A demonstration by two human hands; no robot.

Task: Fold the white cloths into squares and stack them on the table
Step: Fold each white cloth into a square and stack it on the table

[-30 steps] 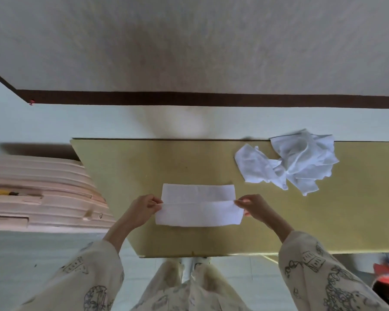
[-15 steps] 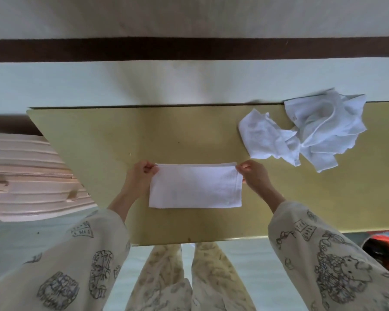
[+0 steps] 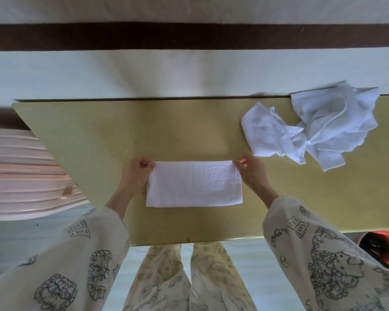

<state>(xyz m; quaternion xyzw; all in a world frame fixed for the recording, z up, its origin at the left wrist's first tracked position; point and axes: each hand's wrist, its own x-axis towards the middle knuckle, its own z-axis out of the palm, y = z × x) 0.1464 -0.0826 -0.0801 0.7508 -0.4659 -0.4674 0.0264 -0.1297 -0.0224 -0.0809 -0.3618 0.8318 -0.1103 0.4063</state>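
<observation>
A white cloth [image 3: 193, 185] lies flat on the yellow-green table [image 3: 94, 135], folded in half into a wide rectangle. My left hand [image 3: 136, 173] pinches its far left corner. My right hand [image 3: 250, 170] pinches its far right corner. Both corners sit down at the table surface. A heap of crumpled white cloths [image 3: 314, 126] lies at the far right of the table, apart from the folded one.
The table's far edge runs along a pale wall with a dark brown band. A pink ribbed plastic piece [image 3: 20, 176] stands left of the table. A red object [image 3: 382, 250] shows at the lower right, below the near table edge.
Both hands carried the cloth's near edge over to the far edge, which closed the fold into a half-width rectangle. The view also tilted down and closer.
</observation>
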